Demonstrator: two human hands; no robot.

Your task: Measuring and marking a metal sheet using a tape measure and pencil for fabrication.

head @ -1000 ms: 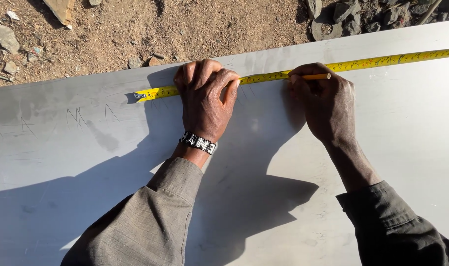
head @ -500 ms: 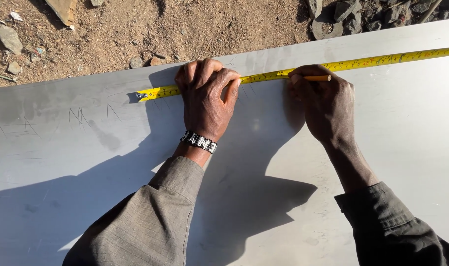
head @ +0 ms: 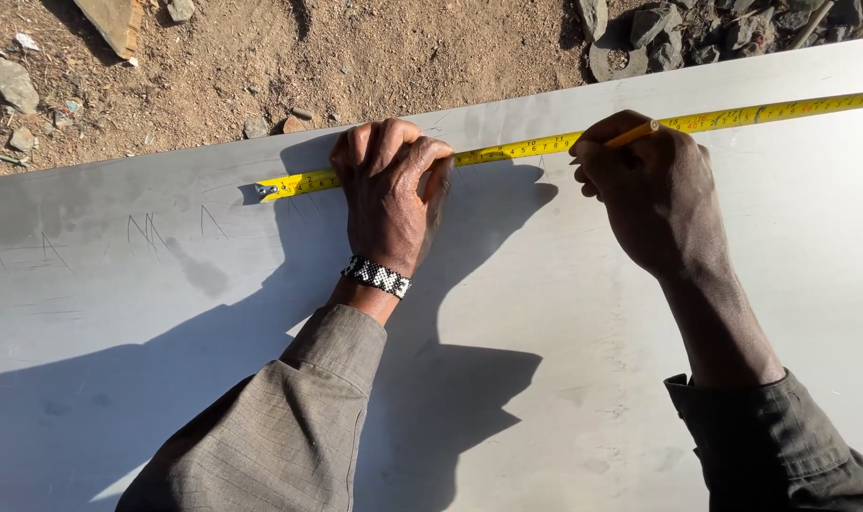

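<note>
No packages, labels, signs or screens show anywhere here: nothing of that kind lies on the metal sheet or the ground beyond its far edge.

Single head view, close, looking steeply down onto metal sheet [head: 545, 360], dirt ground [head: 308, 66] beyond.
</note>
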